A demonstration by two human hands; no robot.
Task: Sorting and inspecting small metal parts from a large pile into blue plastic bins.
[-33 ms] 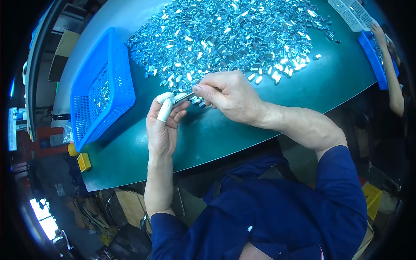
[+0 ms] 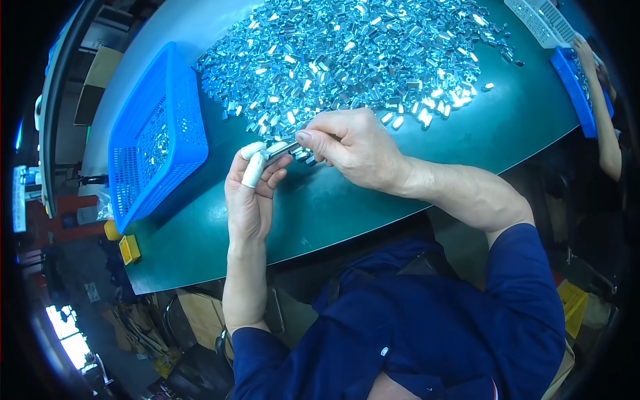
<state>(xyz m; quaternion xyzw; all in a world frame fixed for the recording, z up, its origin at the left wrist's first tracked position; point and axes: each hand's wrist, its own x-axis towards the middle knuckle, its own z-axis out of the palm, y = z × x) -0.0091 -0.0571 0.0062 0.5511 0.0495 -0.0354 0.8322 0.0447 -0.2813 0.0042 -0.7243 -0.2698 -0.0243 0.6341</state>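
Note:
My left hand point(image 2: 250, 210) is raised over the near part of the table, with white finger covers on two digits. Those covered fingertips pinch a small shiny metal piece point(image 2: 269, 155), mostly hidden by them. My right hand point(image 2: 363, 150) is closed on a slim metal rod point(image 2: 285, 147), whose other end meets the piece at the left fingertips. Where the rod stops and the piece begins is too small to tell. Just beyond both hands spreads a big heap of small shiny metal parts point(image 2: 347, 60), with several of them lying close below the right fingers.
A blue perforated basket point(image 2: 190, 127) with some metal parts stands tilted at the left. On the green table point(image 2: 373, 220), at the far right, are a white basket point(image 2: 543, 23) and a blue basket point(image 2: 587, 110) by another person's arm point(image 2: 603, 127). A small yellow box point(image 2: 130, 249) sits at the left edge.

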